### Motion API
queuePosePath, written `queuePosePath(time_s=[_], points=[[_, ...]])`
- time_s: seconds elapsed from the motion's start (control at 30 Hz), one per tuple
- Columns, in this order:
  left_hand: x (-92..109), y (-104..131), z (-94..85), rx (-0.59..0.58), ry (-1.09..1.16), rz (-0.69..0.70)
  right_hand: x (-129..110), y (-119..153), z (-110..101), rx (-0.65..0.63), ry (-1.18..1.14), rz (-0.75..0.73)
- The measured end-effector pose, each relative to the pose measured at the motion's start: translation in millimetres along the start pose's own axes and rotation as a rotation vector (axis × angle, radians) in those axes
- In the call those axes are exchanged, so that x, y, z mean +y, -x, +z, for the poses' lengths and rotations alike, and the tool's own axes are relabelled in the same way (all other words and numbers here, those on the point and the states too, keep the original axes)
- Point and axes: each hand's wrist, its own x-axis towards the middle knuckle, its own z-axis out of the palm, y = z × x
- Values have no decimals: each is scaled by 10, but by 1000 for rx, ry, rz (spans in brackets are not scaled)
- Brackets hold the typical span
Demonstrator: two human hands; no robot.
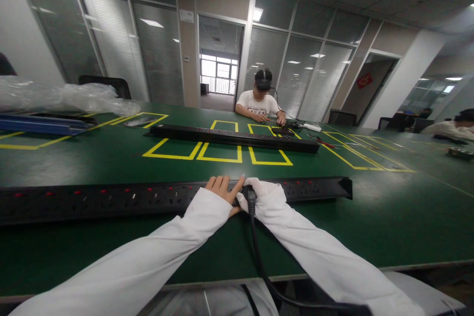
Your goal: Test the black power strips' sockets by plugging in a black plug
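A long black power strip (148, 198) with a row of sockets and small red switches lies across the green table in front of me. My left hand (222, 191), bare, grips the strip from above, its fingers over the far edge. Right beside it, my right hand (263, 191) in a white dotted glove is closed around a black plug (251, 197), against the sockets. Whether the pins are fully in is hidden. A thick black cord (259, 261) runs from the plug down past the table's near edge.
A second black power strip (229, 138) lies farther back over yellow tape outlines (218, 160). Clear plastic wrap (70, 98) and blue strips (44, 124) are at the left. Across the table a person (259, 101) handles small parts by some cables; another person (454, 126) sits far right.
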Motion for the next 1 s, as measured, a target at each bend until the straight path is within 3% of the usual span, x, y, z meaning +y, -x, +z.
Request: queuePosePath(time_s=[0.63, 1.0], points=[[1, 5, -2, -5, -3, -5, -8, -4, -16, -17, 2, 21], [-5, 5, -88, -39, 10, 16, -13, 0, -34, -4, 3, 1]])
